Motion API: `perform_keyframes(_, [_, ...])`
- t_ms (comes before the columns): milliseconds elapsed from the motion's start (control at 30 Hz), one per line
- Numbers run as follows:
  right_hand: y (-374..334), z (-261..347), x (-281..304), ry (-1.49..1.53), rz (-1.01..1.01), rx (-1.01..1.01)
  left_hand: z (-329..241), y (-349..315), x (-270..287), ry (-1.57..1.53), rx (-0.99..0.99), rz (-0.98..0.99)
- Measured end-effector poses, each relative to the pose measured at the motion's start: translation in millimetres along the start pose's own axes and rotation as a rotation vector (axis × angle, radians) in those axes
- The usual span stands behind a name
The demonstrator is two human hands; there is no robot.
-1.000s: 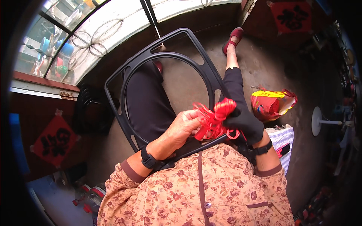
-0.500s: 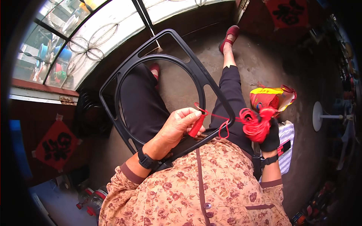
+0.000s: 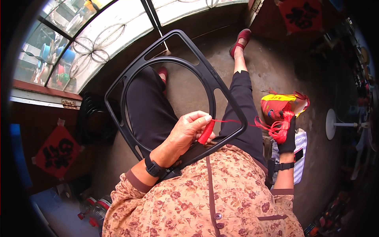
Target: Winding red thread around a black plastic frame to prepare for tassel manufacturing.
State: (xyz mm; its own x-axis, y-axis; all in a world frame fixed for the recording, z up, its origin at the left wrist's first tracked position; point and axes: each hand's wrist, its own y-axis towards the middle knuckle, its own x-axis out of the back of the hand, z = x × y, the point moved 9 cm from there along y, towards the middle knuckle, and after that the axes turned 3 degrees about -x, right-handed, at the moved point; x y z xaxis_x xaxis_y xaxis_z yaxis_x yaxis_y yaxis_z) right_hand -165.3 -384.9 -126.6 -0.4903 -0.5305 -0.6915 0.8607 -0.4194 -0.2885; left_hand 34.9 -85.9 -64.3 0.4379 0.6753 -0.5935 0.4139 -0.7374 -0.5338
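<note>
L hand [image 3: 188, 131], frame ctr, pinched on red coil [image 3: 205, 133] round blk ring-frame [image 3: 221, 83]; gloved R hand [image 3: 290, 136], mid-right, closed w/ cord bundle [image 3: 280, 130].

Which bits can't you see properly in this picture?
All in the head view:
- Fingers of the gloved right hand: mostly hidden by the red cord bundle.
- Palm of the left hand: turned away, behind its own thumb and knuckles.
- Left shoe: partly covered by the trouser leg.
- Things along the right edge: too dark and small.
</note>
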Motion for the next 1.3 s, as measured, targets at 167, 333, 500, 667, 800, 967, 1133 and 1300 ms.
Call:
perform_keyframes(167, [35.8, 0.0, -114.0, -1.265, -0.141, 0.360, 1.4, 2.2, 0.7, 0.096, -0.032, 0.053])
perform_keyframes(333, [75.0, -40.2, -190.6, -0.852, -0.075, 0.204, 15.3, 2.0, -13.7, 0.034, 0.087, 0.085])
perform_keyframes(500, [90.6, -123.4, -210.3, -0.303, 0.479, -0.222, 22.2, 2.1, -22.7, 0.025, 0.107, 0.154])
perform_keyframes(667, [55.2, -120.0, -262.8, 0.173, 0.375, -0.688, 24.4, 6.6, -4.7, -0.096, -0.011, 0.088])
perform_keyframes(800, [44.3, -99.4, -275.0, 0.390, 0.682, -0.611, 22.8, 2.8, -9.8, 0.012, -0.030, 0.220])
perform_keyframes(967, [40.0, -82.2, -238.6, -0.540, 0.486, -0.418, 11.8, -0.2, -6.4, 0.010, -0.056, 0.137])
perform_keyframes(1133, [8.5, -86.3, -185.5, -0.638, 0.225, -0.508, 14.0, 1.2, -8.0, 0.080, -0.057, 0.095])
perform_keyframes(1300, [-0.3, -56.6, -143.0, -0.246, 0.010, -0.320, 7.3, -0.7, -8.7, 0.045, -0.009, 0.098])
